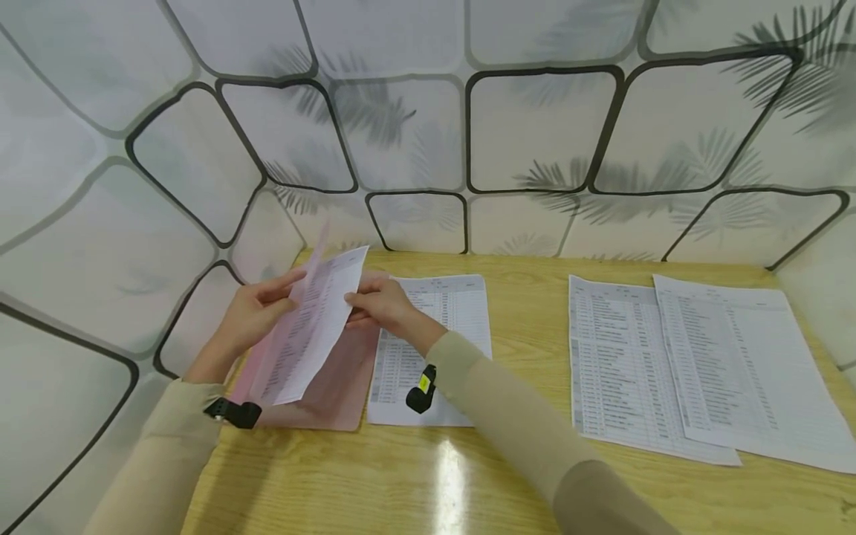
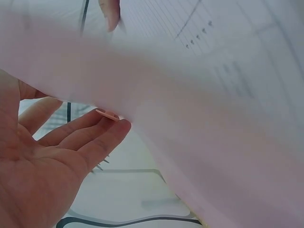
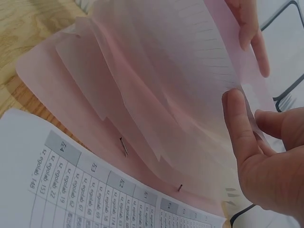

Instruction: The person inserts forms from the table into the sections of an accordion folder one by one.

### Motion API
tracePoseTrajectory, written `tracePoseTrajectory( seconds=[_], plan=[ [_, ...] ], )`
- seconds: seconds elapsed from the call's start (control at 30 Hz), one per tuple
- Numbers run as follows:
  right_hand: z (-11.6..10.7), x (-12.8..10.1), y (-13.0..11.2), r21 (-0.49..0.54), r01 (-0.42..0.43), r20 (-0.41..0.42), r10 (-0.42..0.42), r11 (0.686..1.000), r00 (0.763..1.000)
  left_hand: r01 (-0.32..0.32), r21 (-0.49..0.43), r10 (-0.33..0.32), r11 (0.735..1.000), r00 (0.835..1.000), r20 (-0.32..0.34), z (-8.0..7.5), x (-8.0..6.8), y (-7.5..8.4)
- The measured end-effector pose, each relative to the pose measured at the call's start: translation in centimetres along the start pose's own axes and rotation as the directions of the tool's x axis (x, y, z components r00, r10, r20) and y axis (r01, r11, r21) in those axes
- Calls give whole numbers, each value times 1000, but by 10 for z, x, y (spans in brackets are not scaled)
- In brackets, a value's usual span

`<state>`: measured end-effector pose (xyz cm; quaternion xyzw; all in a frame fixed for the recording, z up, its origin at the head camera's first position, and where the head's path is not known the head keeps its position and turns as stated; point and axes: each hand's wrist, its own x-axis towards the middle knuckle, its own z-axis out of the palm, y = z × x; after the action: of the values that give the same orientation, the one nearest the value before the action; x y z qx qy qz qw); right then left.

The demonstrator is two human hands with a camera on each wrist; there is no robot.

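A wooden table (image 1: 508, 475) fills the lower frame, with a patterned wall (image 1: 535, 126) behind it. At left centre a folder (image 1: 334, 394) lies on the table; just right of it, touching, lies a printed sheet (image 1: 455, 312). Above the folder, the left hand (image 1: 250, 316) and right hand (image 1: 381, 305) hold a tilted paper (image 1: 314, 327) between them. At right lie two overlapping sheets (image 1: 669, 364), well apart from the folder.

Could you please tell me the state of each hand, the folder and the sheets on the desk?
Left hand: holds the lifted sheet's left edge.
Right hand: pinches its right edge.
White printed paper sheet: lifted, tilted over the folder.
Pink translucent plastic folder: open on the wooden desk.
Middle printed sheet: flat, beside the folder.
Two printed sheets on the right: flat, overlapping.
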<state>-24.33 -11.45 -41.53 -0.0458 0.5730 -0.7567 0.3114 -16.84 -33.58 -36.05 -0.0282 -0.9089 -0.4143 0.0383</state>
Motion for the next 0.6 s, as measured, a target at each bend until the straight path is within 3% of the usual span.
tracePoseTrajectory(
  seconds=[0.6],
  plan=[
    [16,4,12,68,-34,-36,37,997,999,-3,2,3,1000,1000,-6,-3,-1,1]
  ],
)
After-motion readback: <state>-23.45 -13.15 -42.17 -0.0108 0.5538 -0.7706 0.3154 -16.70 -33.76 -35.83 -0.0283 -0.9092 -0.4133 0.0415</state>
